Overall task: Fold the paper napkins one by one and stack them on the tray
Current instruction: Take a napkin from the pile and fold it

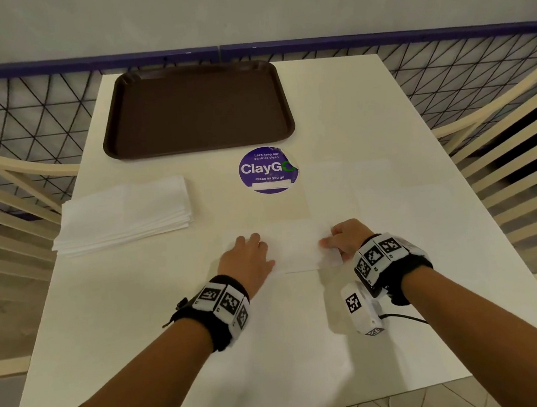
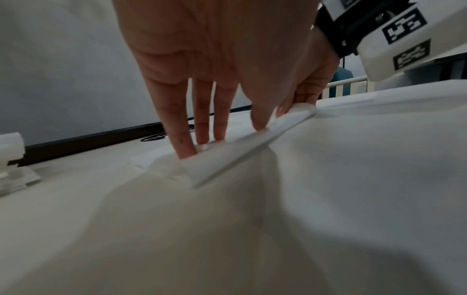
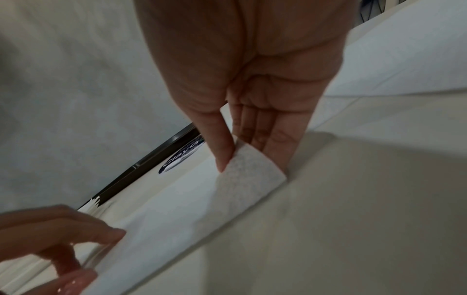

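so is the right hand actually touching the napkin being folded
Touching. The right wrist view shows the right hand pinching the napkin end between thumb and fingers.

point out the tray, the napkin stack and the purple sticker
brown tray [image 1: 124, 86]: head view, on its raised far-left rim.
stack of unfolded napkins [image 1: 124, 214]: head view, middle of the top sheet.
purple ClayGo sticker [image 1: 265, 168]: head view, on the printed word at its middle.
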### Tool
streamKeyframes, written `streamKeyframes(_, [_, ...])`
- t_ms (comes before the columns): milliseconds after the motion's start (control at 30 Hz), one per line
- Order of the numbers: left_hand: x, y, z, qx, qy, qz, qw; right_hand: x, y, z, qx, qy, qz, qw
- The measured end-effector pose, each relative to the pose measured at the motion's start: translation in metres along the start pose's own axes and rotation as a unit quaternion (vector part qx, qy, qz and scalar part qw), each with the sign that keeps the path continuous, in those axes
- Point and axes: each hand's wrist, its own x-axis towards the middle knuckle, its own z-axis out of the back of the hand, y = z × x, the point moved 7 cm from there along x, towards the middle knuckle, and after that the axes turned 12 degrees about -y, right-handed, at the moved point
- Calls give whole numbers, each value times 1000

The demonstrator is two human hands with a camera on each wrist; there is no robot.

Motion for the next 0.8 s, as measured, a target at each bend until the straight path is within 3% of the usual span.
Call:
streamKeyframes(100, [-5,-2,1,-8,11,13,1000,-16,7,10,-23,-60,39,997])
streamKeyframes(167, [-8,-2,2,-2,7,11,1000,-34,13,12,-17,-131,101,986])
streamKeyframes(233, [-8,-1,2,-9,-3,14,1000,-66,28,6,-88,-250,255,930])
streamKeyframes(267, [-8,-1,1,-10,-5,15,1000,-82,33,-9,-135,-267,323,898])
streamKeyframes(333, [-10,-2,1,-14,-8,18,1000,-108,39,-54,-240,-213,397,860])
streamKeyframes(400, [-12,-3,1,-8,-11,18,1000,-117,37,-84,-288,-131,384,867])
streamKeyframes(467, [-13,-1,-1,-7,-15,20,1000,-118,36,-89,-302,-98,329,889])
streamKeyframes(567, [-14,2,-3,-11,-19,20,1000,-110,22,-96,-299,-25,304,904])
streamKeyframes(800, [-25,15,-8,-31,-25,32,999,-98,-4,-58,-287,-38,226,930])
